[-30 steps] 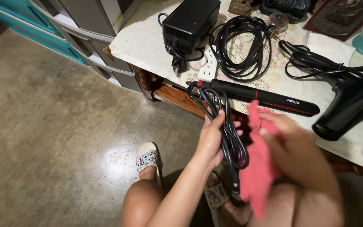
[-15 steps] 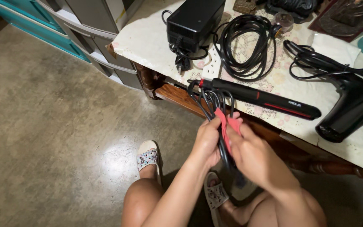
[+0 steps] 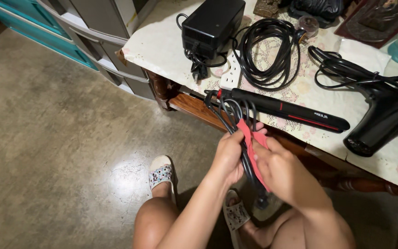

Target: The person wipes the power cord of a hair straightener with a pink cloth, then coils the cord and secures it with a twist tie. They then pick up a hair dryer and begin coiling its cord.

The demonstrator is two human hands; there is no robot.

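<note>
Your left hand point(image 3: 229, 154) is gripping the looped black cord point(image 3: 238, 115) hanging off the table point(image 3: 162, 44) edge; your right hand point(image 3: 279, 168) is pinching a red cloth point(image 3: 253, 145) against it. Cord is looking light, floppy, likely slippery, so you're best holding the bundled loops. Its straightener point(image 3: 286, 109) is lying on the lace-covered table near a dryer point(image 3: 383, 117). Concrete floor point(image 3: 56, 138), drawers point(image 3: 88, 32) behind.

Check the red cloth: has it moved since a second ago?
Yes. The red cloth hung loose beside the cord bundle, below the hair straightener; now it is pressed against the cords, held by the right hand.
</note>
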